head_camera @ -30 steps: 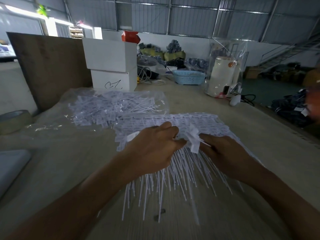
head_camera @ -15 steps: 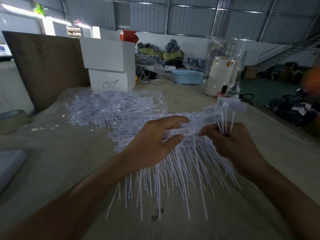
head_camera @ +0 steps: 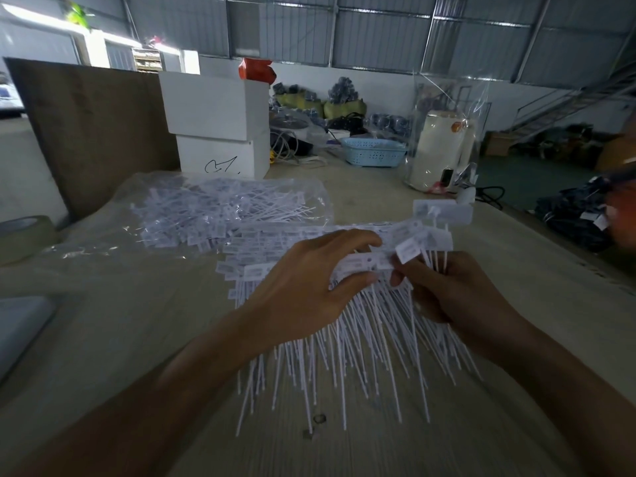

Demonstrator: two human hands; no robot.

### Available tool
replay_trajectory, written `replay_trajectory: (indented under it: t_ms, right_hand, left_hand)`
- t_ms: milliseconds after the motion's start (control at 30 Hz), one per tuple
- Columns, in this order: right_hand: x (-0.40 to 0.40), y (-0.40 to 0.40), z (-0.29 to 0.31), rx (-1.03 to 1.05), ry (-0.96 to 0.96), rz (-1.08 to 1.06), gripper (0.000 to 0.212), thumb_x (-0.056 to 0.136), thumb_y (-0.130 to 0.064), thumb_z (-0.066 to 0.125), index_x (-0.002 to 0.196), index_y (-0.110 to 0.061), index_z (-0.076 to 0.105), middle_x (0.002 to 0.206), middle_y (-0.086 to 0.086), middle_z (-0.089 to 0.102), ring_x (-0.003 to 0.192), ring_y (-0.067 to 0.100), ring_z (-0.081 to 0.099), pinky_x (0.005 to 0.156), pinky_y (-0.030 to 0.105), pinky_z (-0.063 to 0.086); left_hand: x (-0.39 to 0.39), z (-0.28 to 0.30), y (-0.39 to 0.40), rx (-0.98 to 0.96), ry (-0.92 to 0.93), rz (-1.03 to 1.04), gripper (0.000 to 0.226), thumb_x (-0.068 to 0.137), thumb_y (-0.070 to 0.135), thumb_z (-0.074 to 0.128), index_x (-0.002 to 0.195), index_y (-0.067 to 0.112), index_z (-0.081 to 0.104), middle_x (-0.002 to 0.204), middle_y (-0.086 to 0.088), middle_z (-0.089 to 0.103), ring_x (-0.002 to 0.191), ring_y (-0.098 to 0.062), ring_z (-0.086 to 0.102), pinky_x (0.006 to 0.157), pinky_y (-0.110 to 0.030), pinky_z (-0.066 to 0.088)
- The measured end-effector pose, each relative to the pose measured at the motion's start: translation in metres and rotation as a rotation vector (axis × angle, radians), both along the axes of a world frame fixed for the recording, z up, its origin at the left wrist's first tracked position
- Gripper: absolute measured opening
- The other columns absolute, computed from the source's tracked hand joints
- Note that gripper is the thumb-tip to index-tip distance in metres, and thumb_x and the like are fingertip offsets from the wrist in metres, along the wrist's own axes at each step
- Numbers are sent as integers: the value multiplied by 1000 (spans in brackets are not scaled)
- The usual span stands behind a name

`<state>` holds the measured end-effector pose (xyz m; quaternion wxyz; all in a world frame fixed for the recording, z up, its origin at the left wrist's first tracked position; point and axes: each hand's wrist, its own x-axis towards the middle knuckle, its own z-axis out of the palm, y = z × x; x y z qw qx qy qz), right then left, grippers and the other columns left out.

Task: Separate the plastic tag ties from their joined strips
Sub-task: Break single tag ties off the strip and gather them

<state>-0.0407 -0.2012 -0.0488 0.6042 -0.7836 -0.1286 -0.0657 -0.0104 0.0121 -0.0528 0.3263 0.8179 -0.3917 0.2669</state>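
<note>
Bare table (head_camera: 103, 339) on the near left; its right edge runs just past the right hand (head_camera: 457, 294). Left hand (head_camera: 309, 287) pinches the joined strips (head_camera: 344, 339) mid-table, and the right grips a few loose ties (head_camera: 437, 235) beside it.

A single wide-angle head view looks forward and down from just behind the hands, close over the table (head_camera: 395, 452). The left hand (head_camera: 303, 287) and right hand (head_camera: 454, 297) sit mid-frame; beyond them the view reaches the far wall (head_camera: 378, 77).
</note>
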Motion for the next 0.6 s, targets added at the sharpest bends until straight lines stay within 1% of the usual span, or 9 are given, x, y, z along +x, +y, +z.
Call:
replay_trajectory:
  t_ms: [33, 67, 133, 233, 367, 533, 600]
  right_hand:
    - [1, 0, 1, 48, 16, -8, 47, 87, -49, 59, 78, -3, 67, 50, -1, 29, 43, 13, 20, 43, 24, 19]
    - [1, 0, 1, 84, 31, -10, 50, 82, -52, 61, 78, -2, 66, 51, -1, 27, 45, 13, 19, 43, 24, 18]
    - [1, 1, 1, 93, 40, -9, 52, 76, -56, 63, 77, -4, 66, 51, -2, 27, 44, 12, 20, 42, 24, 19]
    - [2, 2, -1, 19, -6, -11, 48, 82, -56, 60, 74, -9, 67, 50, -3, 30, 43, 12, 22, 43, 24, 20]
    - [1, 0, -1, -30, -87, 4, 48, 89, -56, 59, 75, -11, 67, 52, 2, 31, 44, 15, 23, 44, 27, 21]
    - [1, 0, -2, -18, -83, 10, 53, 87, -62, 61, 76, -11, 68, 51, -1, 32, 44, 14, 24, 44, 27, 20]
    - [1, 0, -2, -9, -69, 7, 53, 83, -64, 61, 74, -12, 68, 51, -1, 32, 43, 14, 24, 44, 27, 21]
  left_hand:
    - [1, -1, 2, 34, -7, 44, 40, 92, 41, 62, 130, 32, 54, 124, 9, 65, 109, -11, 62, 90, -31, 52]
    - [2, -1, 3, 59, -28, 89, 41, 92, 44, 60, 131, 33, 54, 126, 9, 65, 109, -12, 61, 91, -33, 50]
    - [3, -2, 5, 67, -76, 140, 38, 91, 41, 61, 127, 27, 61, 121, 7, 68, 104, -13, 62, 87, -32, 49]
    - [5, -3, 5, 47, -156, 179, 30, 90, 32, 64, 117, 19, 69, 110, 4, 72, 96, -18, 66, 83, -33, 49]
    - [4, -3, 4, 52, -152, 178, 28, 93, 28, 61, 117, 18, 69, 111, 3, 72, 98, -18, 65, 85, -33, 47]
    - [3, -2, 3, 63, -150, 163, 28, 95, 27, 58, 118, 15, 68, 112, 1, 72, 99, -22, 67, 84, -37, 51]
    - [3, -2, 3, 60, -160, 161, 27, 95, 25, 57, 117, 14, 68, 111, 0, 72, 98, -24, 67, 83, -40, 52]
